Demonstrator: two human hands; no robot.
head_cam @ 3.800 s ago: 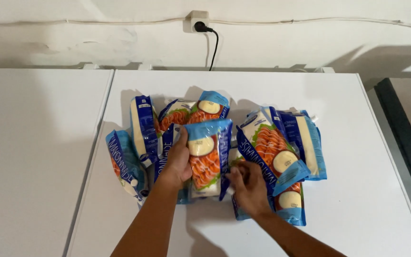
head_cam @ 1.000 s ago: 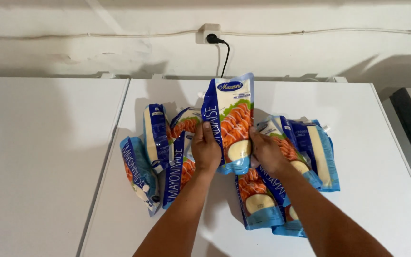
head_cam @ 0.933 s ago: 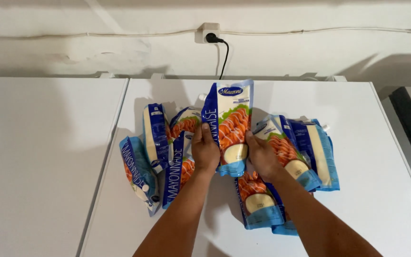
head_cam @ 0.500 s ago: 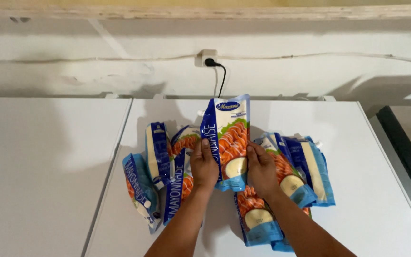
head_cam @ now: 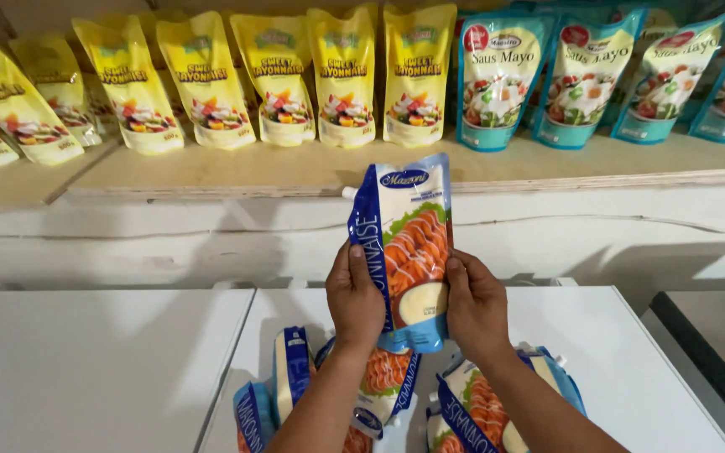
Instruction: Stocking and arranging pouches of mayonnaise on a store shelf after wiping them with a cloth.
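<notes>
With my left hand (head_cam: 354,300) and right hand (head_cam: 477,304) clamped on the raised blue pouch (head_cam: 404,243), I'm mid-lift; next needs a free spot on the wooden shelf (head_cam: 312,168).

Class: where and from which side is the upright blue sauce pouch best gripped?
Grip the blue pouch by its lower side edges, one from each side, as the left hand and right hand do. It is flat, tall and probably floppy, so two-sided support likely keeps it upright.

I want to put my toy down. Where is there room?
The white table on the left is bare. The shelf has a bare strip before the yellow pouches. It is crowded below both hands, where blue pouches pile up.
</notes>
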